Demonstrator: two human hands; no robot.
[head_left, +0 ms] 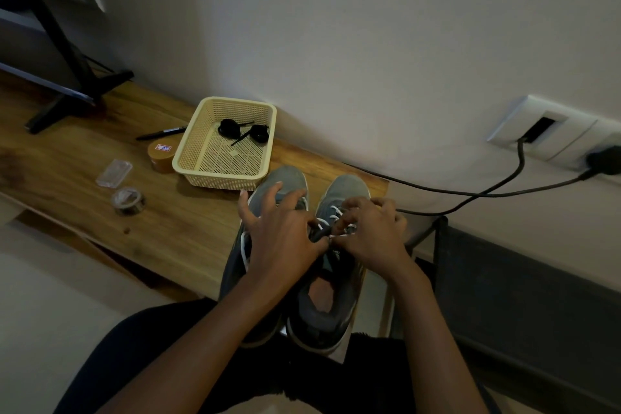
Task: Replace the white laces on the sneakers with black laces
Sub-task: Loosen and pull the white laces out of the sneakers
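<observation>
Two grey sneakers stand side by side at the right end of the wooden bench, toes toward the wall. The left sneaker [289,180] lies partly under my left hand [285,235]. The right sneaker [346,191] still carries its white lace [334,212]. My left hand spreads over both shoes, thumb and forefinger pinching the lace near the tongue. My right hand [369,233] has its fingers curled into the same lace. Two coiled black laces [243,131] lie in the cream basket [188,158] behind the shoes.
Left of the basket lie a black marker [161,133], a brown round tin [159,153], a clear plastic case [113,172] and a tape roll [128,200]. A black stand [67,54] occupies the bench's far left. Cables [487,193] run from wall sockets on the right.
</observation>
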